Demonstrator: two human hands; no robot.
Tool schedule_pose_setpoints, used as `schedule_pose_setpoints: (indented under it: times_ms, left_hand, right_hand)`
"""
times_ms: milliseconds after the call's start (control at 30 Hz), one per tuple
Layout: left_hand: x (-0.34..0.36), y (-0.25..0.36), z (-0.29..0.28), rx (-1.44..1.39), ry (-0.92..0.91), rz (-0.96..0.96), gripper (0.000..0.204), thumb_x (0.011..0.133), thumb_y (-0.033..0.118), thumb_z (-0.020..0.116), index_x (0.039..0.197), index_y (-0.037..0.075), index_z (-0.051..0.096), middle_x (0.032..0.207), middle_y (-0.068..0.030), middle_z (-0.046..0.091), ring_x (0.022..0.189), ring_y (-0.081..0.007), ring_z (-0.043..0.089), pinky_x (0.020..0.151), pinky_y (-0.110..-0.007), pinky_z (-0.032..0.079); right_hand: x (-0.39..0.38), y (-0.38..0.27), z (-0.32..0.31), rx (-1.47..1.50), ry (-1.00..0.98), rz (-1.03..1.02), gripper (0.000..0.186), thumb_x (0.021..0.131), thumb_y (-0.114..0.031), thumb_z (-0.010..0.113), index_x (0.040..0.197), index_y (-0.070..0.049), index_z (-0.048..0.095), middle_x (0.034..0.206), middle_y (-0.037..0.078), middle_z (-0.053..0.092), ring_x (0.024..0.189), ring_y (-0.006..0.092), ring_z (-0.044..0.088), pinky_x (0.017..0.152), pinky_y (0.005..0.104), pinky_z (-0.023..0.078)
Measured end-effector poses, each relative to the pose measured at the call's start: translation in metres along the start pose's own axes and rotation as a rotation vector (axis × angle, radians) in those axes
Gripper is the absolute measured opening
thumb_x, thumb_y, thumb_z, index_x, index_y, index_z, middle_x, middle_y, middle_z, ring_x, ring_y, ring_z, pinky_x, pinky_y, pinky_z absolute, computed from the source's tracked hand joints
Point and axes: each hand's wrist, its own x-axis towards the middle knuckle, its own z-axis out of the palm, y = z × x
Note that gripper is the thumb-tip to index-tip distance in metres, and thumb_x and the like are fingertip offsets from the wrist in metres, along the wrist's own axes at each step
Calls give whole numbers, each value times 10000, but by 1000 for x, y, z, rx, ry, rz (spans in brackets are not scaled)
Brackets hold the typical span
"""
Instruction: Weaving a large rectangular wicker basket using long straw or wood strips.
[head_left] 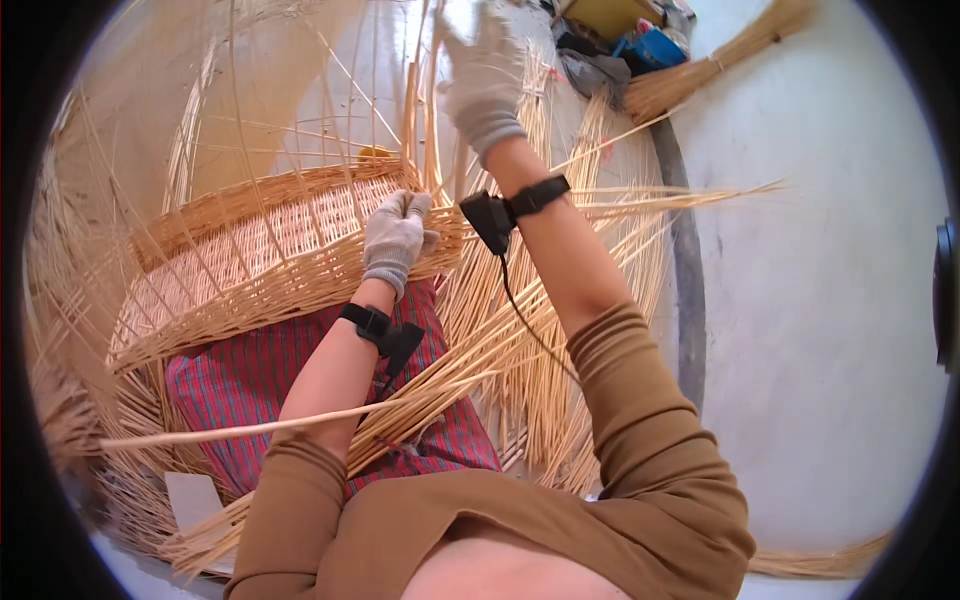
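Observation:
A half-woven oblong wicker basket (pixel 250 285), with thin upright stakes, rests tilted on a red striped cloth pad (pixel 225 400). My left hand (pixel 398 235), in a pale knitted glove, has its fingers closed on the basket's right end near the base of taller stakes. My right hand (pixel 482 80), also gloved, is raised above that end beside the tops of the stakes; its fingers are smeared by motion, so what they hold is unclear. Black straps with small devices circle both wrists. Long pale rods (pixel 560 290) lie around the basket, some crossing my left forearm.
A bundle of thin rods (pixel 715 65) lies at the top right beside a blue plastic container (pixel 655 50), dark bags and a yellowish object. More rods crowd the left edge. Pale floor (pixel 810 300) with a dark curved-looking strip stretches along the right.

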Motion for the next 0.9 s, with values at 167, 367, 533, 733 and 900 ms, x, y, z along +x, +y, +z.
schedule_pose_setpoints:
  times_ms: [167, 367, 533, 733, 900]
  left_hand:
    - [5, 2, 9, -83, -49, -48, 160, 972, 185, 678, 1009, 34, 642, 776, -31, 670, 530, -109, 636, 460, -261, 525]
    - [-56, -15, -74, -189, -195, 352, 465, 948, 40, 662, 1393, 56, 528, 1249, -150, 640, 927, -185, 677, 782, -294, 589]
    - [-127, 21, -344, 72, 675, 695, 166, 975, 119, 653, 1115, 34, 682, 961, -50, 690, 770, -167, 647, 756, -303, 566]
    - [-175, -24, -551, 126, 976, 229, 290, 985, 368, 641, 969, 78, 632, 807, -24, 618, 603, -127, 562, 534, -253, 499]
    - [-167, -54, -548, -237, 528, 261, 410, 958, 510, 636, 953, 103, 583, 648, 49, 438, 500, -68, 377, 503, -245, 448]
  right_hand:
    - [-109, -2, -29, -122, -803, 457, 517, 985, -304, 548, 1432, -47, 512, 745, 133, 676, 600, 231, 644, 719, 395, 525]
    - [-206, 39, 13, 92, -130, 139, 239, 871, -259, 626, 1076, -150, 685, 719, 92, 663, 711, 299, 661, 715, 446, 510]
    - [-203, 88, 35, -202, -381, 50, 97, 908, -239, 558, 872, -173, 618, 677, 107, 651, 661, 312, 669, 590, 473, 506]
    - [-188, 82, 50, -157, -722, 713, 479, 934, -413, 538, 1302, -110, 590, 1185, 265, 662, 1125, 425, 632, 950, 496, 496]
    - [-182, 71, 66, -237, -641, 880, 601, 942, -527, 527, 1360, -95, 529, 1234, 285, 641, 1181, 428, 606, 1002, 486, 466]
